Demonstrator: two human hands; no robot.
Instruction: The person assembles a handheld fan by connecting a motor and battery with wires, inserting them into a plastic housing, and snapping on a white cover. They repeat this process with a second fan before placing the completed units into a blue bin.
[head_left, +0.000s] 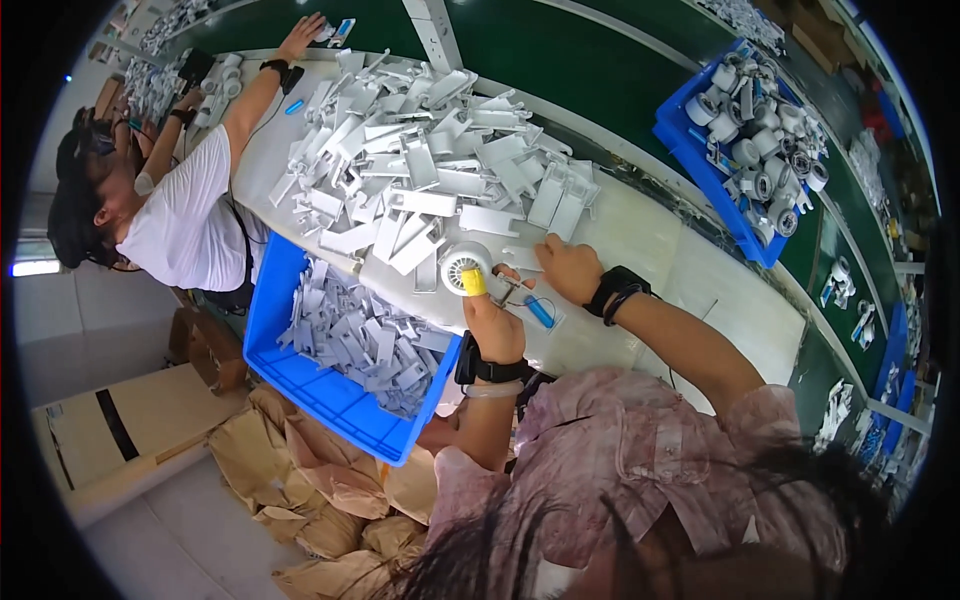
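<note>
My left hand (492, 325) is closed around a small round white fan head (461, 266) with a slotted grille. Yellow tape wraps its thumb, which presses on the rim. Beside that hand, a blue cylindrical battery (540, 311) shows next to the fan part; whether it is joined to it is hard to see. My right hand (570, 268) has its fingers curled at a flat white plastic piece (522, 258), close to the pile's near edge. A heap of white plastic casings (420, 165) lies on the pale worktable (690, 270) ahead of both hands.
A blue bin (350, 405) of white casings stands at the left below the table edge. Another blue bin (690, 135) holds round white parts on the green conveyor (600, 60). A co-worker (190, 190) reaches across the table's far left. Brown sacks (270, 450) lie beneath.
</note>
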